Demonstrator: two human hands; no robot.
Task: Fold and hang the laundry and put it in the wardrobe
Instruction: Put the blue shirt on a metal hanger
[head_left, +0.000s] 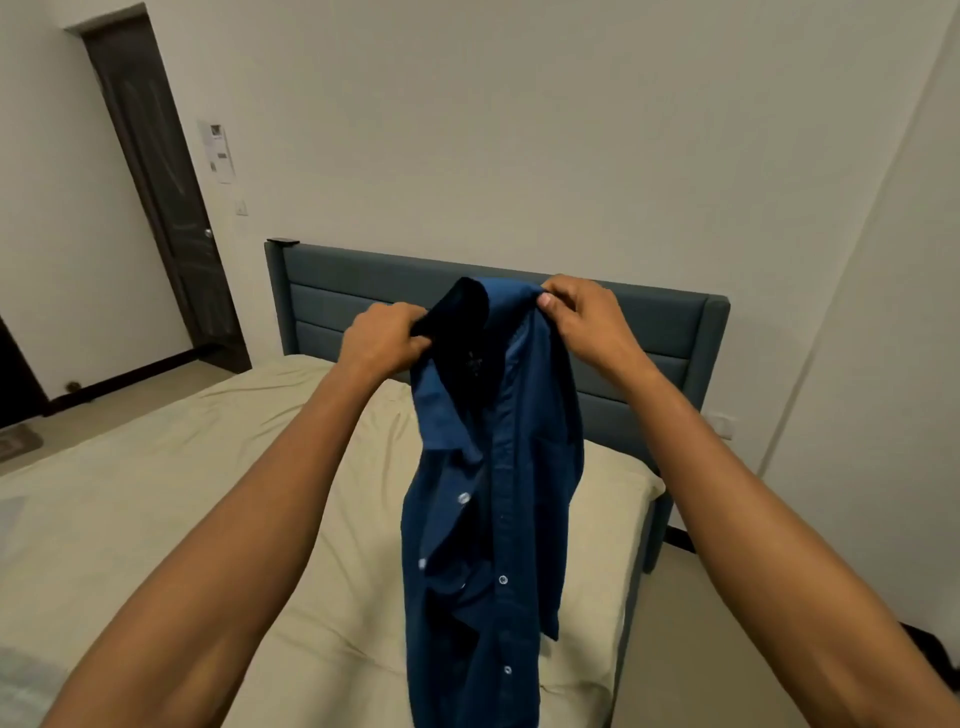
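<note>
My two forearms are reaching out from the bottom corners, both raised and angled inward above the bed (156, 493). My left hand (382, 338) is curling its fingers round the dark collar end of the blue shirt (493, 493), knuckles facing me. My right hand (582, 312) is pinching the opposite shoulder of the shirt, its thumb pressing on the cloth from my side. The hands are holding apart, with the collar bunched between them.

The shirt is hanging straight down from my grip in front of the bed's grey-blue headboard (649, 332), its white buttons showing along the placket, its lower part dangling over the bed's cream sheet. Left of the headboard, a dark door (156, 197) is standing shut, and a small dark object (283, 240) is lying on the headboard's left corner.
</note>
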